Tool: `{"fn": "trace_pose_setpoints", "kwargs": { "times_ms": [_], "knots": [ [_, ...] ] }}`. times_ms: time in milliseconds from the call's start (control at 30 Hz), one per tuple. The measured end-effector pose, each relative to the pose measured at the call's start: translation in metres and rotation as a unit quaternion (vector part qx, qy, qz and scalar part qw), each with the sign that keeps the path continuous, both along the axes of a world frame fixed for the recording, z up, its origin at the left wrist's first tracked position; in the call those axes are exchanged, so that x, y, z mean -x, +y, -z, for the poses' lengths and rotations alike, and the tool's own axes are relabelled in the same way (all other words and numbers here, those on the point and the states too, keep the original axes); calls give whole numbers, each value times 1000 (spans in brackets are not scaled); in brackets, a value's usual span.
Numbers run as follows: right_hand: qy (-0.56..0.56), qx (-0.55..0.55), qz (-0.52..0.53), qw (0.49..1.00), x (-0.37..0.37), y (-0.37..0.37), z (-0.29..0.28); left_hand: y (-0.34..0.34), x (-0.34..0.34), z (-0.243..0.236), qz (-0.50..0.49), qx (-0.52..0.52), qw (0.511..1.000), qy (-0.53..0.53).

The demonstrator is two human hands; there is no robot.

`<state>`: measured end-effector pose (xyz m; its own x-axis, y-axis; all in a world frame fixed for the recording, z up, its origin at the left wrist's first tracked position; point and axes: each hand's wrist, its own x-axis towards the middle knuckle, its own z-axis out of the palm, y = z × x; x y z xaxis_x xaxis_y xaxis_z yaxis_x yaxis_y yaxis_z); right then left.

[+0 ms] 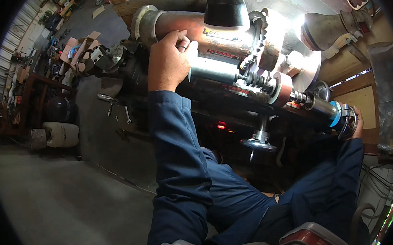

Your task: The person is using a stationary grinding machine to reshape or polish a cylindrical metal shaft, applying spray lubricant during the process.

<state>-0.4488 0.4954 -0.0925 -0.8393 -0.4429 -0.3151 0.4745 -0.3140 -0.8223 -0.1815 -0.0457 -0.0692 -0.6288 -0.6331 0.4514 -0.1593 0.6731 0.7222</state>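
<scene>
My left hand [170,63] is raised at the left end of a smooth silver cylinder [214,69] on a machine. Its fingers are curled in with the thumb against them, and whatever they may pinch is hidden. From the cylinder a ribbed spindle [256,80] runs right through a reddish disc [281,89] to a grey sleeve with a blue ring [335,113]. At that far right end my right hand [358,124] grips a metal handwheel [349,123], most of its fingers hidden behind the rim. A second handwheel [258,144] sticks out below the spindle.
Above the spindle hangs a black work lamp [226,9], before a large red-brown cylindrical housing [181,25]. A bright grinding-type wheel [310,71] stands behind. Wrenches [128,114] lie left of the machine. A pale gas cylinder [60,134] rests on the floor at left.
</scene>
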Motion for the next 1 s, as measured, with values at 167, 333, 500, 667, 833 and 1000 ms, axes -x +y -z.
{"fn": "trace_pose_setpoints", "kwargs": {
  "times_ms": [167, 333, 500, 667, 833, 1000],
  "knots": [
    [62, -73, 250, 963, -45, -1, 17, 7, -10, -3, -54, 23, 990, 131],
    [383, -362, 170, 832, -184, -60, 62, 2, -53, 2, -228, -101, 873, 419],
    [271, -135, -317, 899, -265, -209, 54, 32, -101, 62, -139, -410, 898, 81],
    [-199, -104, -205, 953, -262, -369, 106, 64, -73, 142, -44, -263, 963, -31],
    [-217, -29, -182, 959, -278, -419, 164, 78, -56, 149, -48, -576, 795, 184],
    [-271, 64, -115, 954, -282, -430, 174, 76, -59, 141, -23, -629, 762, 153]
  ]
}}
